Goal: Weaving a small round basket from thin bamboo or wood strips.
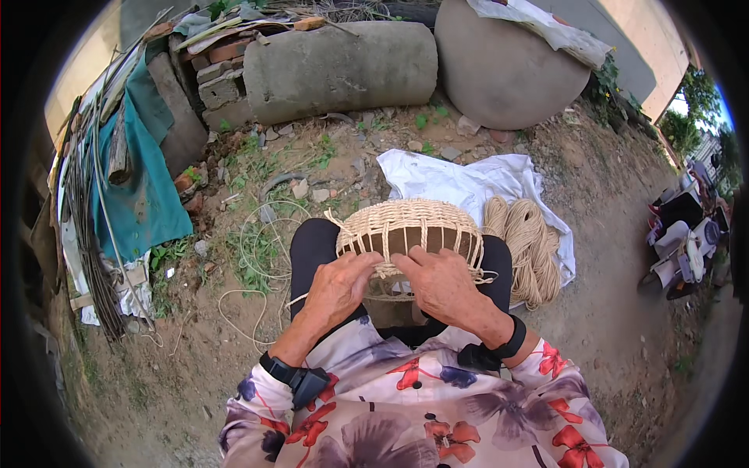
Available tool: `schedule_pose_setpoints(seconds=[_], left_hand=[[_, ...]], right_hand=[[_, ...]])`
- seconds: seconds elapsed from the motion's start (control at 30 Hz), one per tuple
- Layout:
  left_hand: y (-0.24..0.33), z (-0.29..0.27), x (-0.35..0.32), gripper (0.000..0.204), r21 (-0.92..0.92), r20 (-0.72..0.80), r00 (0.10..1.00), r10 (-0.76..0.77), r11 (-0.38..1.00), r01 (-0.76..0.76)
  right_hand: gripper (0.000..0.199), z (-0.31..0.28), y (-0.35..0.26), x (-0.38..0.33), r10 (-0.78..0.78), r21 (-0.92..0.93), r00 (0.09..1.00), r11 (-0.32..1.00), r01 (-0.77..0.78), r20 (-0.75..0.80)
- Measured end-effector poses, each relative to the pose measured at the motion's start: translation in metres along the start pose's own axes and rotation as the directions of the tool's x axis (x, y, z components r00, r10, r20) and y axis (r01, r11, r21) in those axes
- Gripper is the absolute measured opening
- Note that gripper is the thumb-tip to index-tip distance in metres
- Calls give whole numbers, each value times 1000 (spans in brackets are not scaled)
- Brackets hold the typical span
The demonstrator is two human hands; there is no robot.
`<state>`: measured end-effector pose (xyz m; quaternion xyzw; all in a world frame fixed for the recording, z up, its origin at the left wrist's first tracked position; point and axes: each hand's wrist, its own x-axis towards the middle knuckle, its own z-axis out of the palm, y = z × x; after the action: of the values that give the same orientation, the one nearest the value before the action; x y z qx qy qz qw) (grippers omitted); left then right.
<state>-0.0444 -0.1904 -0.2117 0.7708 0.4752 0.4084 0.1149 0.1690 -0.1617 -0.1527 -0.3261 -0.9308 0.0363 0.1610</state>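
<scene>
- A loose cord [257,257] lies in loops on the dirt at the person's left and runs in toward the lap, passing under the left hand; where it ends is hidden.
- The left hand [337,287] rests on the near lower edge of the basket, fingers curled and pointing right toward the weave. It looks pinched on a strand at the rim, though the strand itself is too small to make out for certain.
- The basket [411,230] sits on the person's knees, directly ahead of both hands and touching them. It is a half-woven dome of pale cord over darker upright ribs, and its long axis runs left to right across the lap.
- The right hand [443,285] lies palm down on the same near edge, just beside the left, fingers bent over the rim and pressing on the weave. Both hands are equally close to the basket; the working spot is the gap between their fingertips.
- A coil of the same pale cord [529,238] lies on a white cloth [460,179] on the ground to the right, nearer the right hand but well apart from it.
</scene>
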Motion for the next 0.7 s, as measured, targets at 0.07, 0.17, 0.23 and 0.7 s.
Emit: schedule_pose_setpoints(seconds=[0.07, 0.17, 0.23, 0.7], left_hand=[[0, 0, -4, 22, -124, 42, 975, -216, 968, 220], [-1, -2, -3, 21, -298, 152, 885, -440, 834, 465], [-5, -3, -1, 21, -270, 132, 934, -332, 894, 357], [18, -10, 76, 20, -415, 552, 741, -383, 645, 642]], right_hand=[[28, -7, 12, -8, 74, 163, 979, 986, -43, -189], [27, -19, 33, -25, 290, 322, 890, 930, -175, -351], [28, -18, 40, -30, 253, 315, 926, 936, -160, -282], [31, 65, 103, -65, 554, 966, 832, 218, -138, -6]])
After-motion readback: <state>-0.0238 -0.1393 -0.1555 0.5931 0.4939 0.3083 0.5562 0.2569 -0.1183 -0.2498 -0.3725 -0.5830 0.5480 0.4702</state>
